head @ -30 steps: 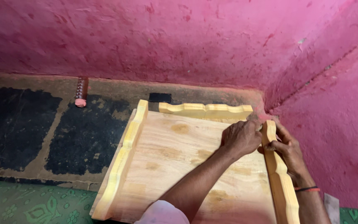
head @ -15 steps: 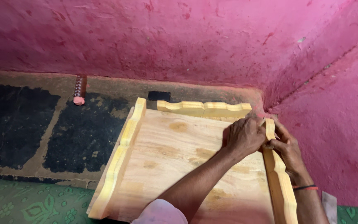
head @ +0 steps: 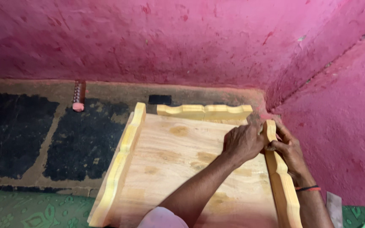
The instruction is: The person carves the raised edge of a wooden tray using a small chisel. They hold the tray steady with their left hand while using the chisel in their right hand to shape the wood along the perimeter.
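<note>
A pale wooden tray (head: 178, 169) with scalloped side rails lies on a dark, worn floor (head: 30, 126), pushed into the corner of rough pink walls (head: 191, 38). At the tray's right edge the left hand (head: 242, 142) presses fingers-together on the board against the right rail (head: 281, 185), while the right hand (head: 290, 150) pinches that rail's far end from outside. Since a second ago the hands have barely shifted and the view has crept slightly nearer, so the rail seems still to be being seated; beyond, a small pink-tipped rod (head: 78, 96) lies at the wall's foot.
</note>
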